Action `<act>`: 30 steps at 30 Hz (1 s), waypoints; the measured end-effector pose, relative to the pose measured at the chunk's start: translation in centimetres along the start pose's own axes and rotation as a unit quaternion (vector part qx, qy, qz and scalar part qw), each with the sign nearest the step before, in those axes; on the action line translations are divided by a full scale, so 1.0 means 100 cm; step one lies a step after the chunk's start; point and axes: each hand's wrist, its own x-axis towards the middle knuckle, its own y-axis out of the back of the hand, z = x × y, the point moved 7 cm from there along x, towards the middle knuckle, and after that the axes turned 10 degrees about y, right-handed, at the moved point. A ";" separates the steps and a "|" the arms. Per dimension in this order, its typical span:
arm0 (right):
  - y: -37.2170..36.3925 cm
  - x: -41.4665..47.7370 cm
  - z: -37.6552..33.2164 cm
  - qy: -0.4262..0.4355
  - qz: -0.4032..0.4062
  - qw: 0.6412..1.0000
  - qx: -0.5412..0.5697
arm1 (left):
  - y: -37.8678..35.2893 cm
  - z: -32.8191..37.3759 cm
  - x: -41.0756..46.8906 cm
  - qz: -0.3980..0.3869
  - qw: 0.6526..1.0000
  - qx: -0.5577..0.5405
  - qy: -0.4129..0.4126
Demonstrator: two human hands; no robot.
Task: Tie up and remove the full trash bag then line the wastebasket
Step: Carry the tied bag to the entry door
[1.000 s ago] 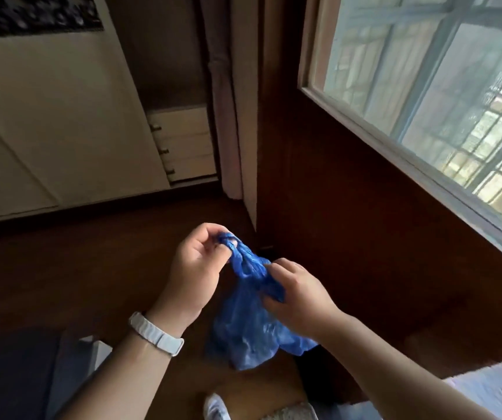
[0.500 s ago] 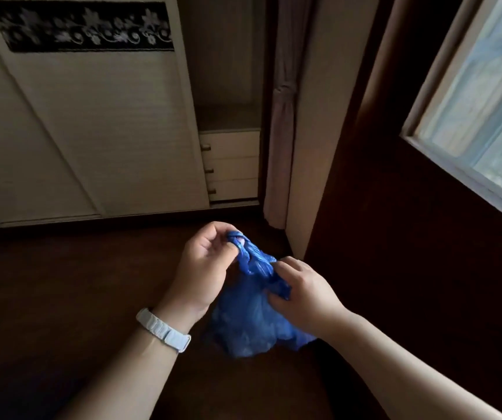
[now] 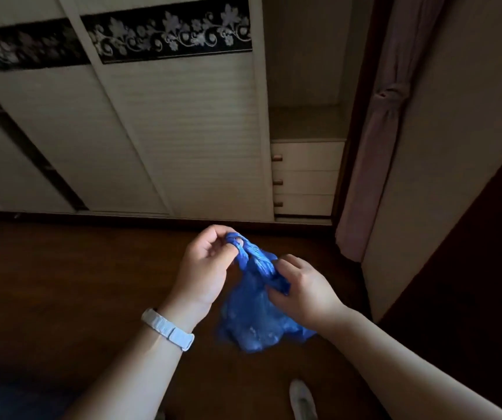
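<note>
A blue plastic trash bag (image 3: 252, 319) hangs in the air in front of me, above the dark wooden floor. My left hand (image 3: 207, 268), with a white band on its wrist, pinches a twisted blue handle loop at the bag's top. My right hand (image 3: 304, 289) grips the other gathered part of the bag's neck, just to the right and lower. The bag's body sags below both hands. No wastebasket is in view.
A white sliding wardrobe (image 3: 152, 131) with a black floral band fills the back. Three small drawers (image 3: 304, 180) sit at its right end. A tied-back curtain (image 3: 377, 140) hangs beside a dark wall panel at right. A white shoe (image 3: 303, 398) shows at the bottom.
The view has swung left, from the window to the wardrobe. Both hands keep their hold on the bag; the left hand's loop looks pulled a little farther from the right hand.
</note>
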 end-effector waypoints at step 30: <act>-0.218 0.470 0.033 0.169 -0.124 0.976 0.063 | 0.287 0.040 0.361 0.163 0.985 0.004 -0.053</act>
